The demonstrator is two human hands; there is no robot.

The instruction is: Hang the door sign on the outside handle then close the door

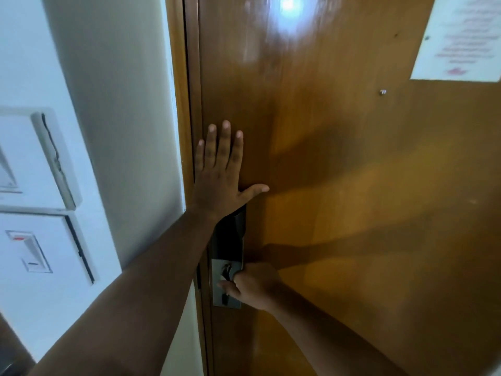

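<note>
- On the far left, two white switch panels (35, 202) are sitting one above the other on the white wall (122, 104).
- Just right of the wall, the wooden door frame (180, 104) is running top to bottom, and the door (339, 185) is lying against it with only a thin dark seam showing between them.
- The left hand (221, 172) is pressing flat on the door near its latch edge, fingers straight and close together, thumb stretched out to the right.
- Below that hand, a dark lock plate (229, 240) is sitting above a metal plate (226, 283).
- The right hand (253, 286) is curling closed around the inside handle, which is hidden in its grip.
- At the upper right, a white paper notice (461, 36) is hanging on the door, its print too blurred to read.
- The door sign is not showing on this side of the door.
</note>
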